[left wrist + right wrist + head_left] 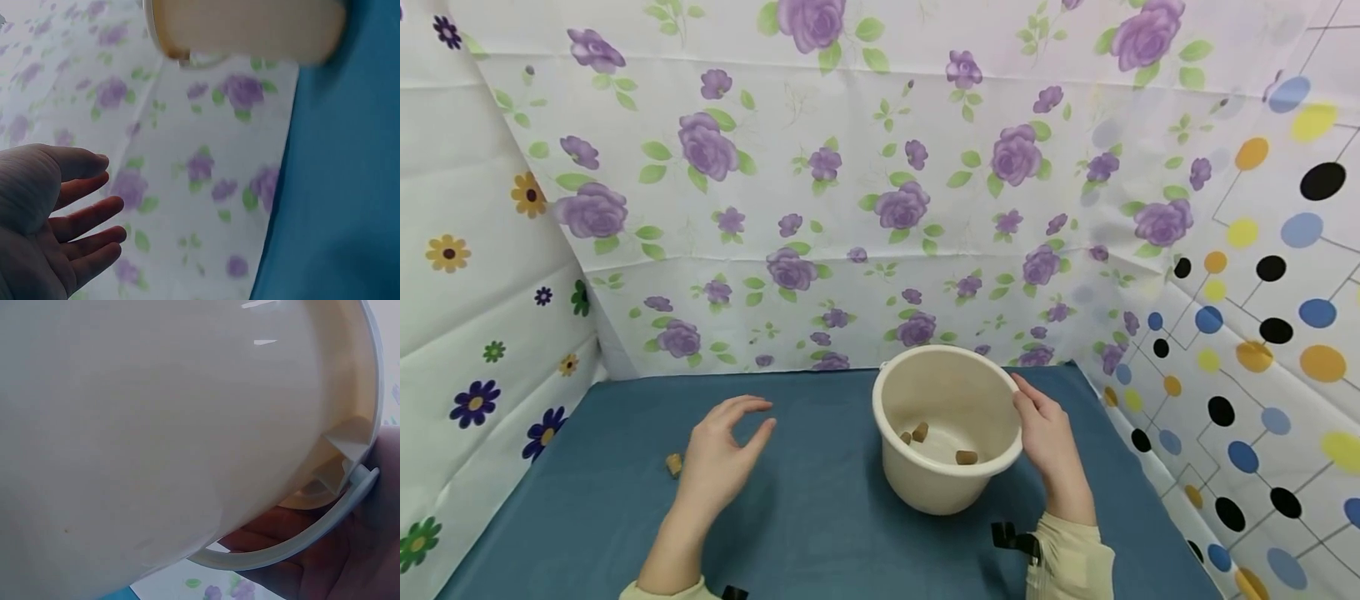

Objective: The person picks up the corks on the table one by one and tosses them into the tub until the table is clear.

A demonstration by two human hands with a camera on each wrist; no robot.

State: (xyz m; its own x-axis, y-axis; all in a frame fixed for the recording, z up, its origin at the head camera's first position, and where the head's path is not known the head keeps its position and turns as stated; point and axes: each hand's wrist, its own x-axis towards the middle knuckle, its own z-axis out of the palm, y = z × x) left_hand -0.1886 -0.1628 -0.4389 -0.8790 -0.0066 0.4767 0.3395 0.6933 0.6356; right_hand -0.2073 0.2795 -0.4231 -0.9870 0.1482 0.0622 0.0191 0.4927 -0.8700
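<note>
On a blue-covered table (pixel 820 533), far left, lies a small brown block (pixel 674 464), likely light and firm, best pinched across its sides between thumb and fingertips. Just right of it in the head view, the left hand (pixel 718 458) hangs with fingers gently curved, thumb apart, holding nothing. Right of centre is a cream bucket (pixel 925 487), its mouth facing the viewer; whether its base touches the table, I cannot tell. Inside lie three brown pieces (pixel 966 457), one partly hidden. The bucket looks like smooth plastic, probably light, fairly stiff and a little slippery, so its thick rim (pixel 951 470) or curved handle (pixel 281 551) should give the surest hold. At far right, the right hand (pixel 1047 429) grips the rim's right side
</note>
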